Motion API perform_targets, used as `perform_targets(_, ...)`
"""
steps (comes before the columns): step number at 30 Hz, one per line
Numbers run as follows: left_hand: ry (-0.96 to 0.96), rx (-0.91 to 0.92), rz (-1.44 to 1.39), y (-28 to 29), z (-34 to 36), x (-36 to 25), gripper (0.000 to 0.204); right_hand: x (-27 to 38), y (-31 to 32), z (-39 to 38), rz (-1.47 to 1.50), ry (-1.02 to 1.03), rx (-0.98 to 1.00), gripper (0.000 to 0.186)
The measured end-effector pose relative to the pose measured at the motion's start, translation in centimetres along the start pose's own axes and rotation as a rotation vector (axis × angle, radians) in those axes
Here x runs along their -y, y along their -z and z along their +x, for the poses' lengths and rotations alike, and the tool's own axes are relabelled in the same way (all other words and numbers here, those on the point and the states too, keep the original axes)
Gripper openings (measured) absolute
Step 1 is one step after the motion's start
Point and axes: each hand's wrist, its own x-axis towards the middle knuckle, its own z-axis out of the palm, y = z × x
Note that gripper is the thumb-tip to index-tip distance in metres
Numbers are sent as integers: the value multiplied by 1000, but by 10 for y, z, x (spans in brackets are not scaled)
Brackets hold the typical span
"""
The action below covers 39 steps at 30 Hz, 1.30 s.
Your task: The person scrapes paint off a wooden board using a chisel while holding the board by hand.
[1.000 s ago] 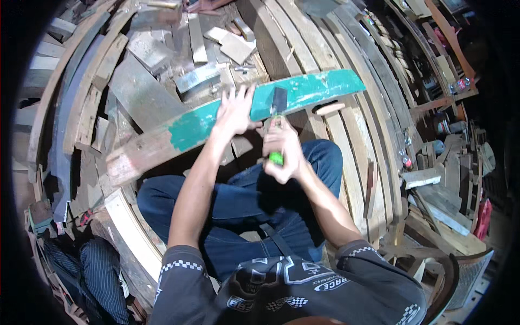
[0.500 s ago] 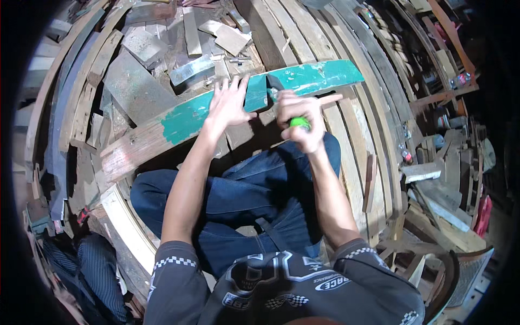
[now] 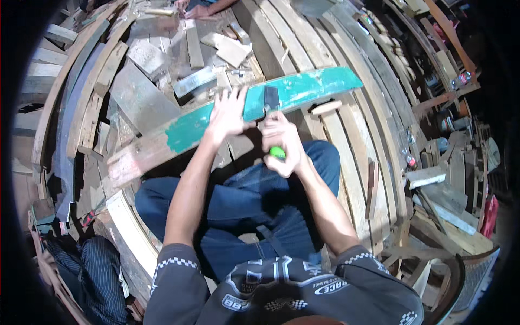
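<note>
- Across the front of the person's crossed legs [image 3: 249,200], seen in the head view, a partly green-painted board [image 3: 254,105] lies aslant, its bare wooden left end nearer the body.
- Fingers spread, the left hand [image 3: 227,114] rests on the board, left of the blade.
- Closed around a green-ended handle, the right hand [image 3: 281,141] grips a scraper [image 3: 271,97]; the flat blade reaches over the paint, its tip just short of the board's far edge. Whether it touches cannot be told.
- Between the board's near edge and the legs, a shadowed gap leaves room beneath the wrists.
- Beyond the far edge, a wood block [image 3: 195,81] sits close by, crowding that side.
- At right, the board's end overhangs long slats [image 3: 352,157], a pale stick [image 3: 326,108] just beside its near edge.
</note>
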Motion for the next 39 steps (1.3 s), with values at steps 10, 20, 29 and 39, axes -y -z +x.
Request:
perform_targets(10,-26,57,6,15,11,2,115,12,10,19,42,-21,-35,23)
perform_targets(20,-32,6,3,-3,12,1,125,-15,0,-2,-72,-137,-60,22)
perform_targets(29,17,0,23,2,6,8,122,-20,1,4,-128,-88,-19,23)
perform_targets(39,-18,15,106,-36,14,0,135,-12,18,-15,-120,-108,-26,20)
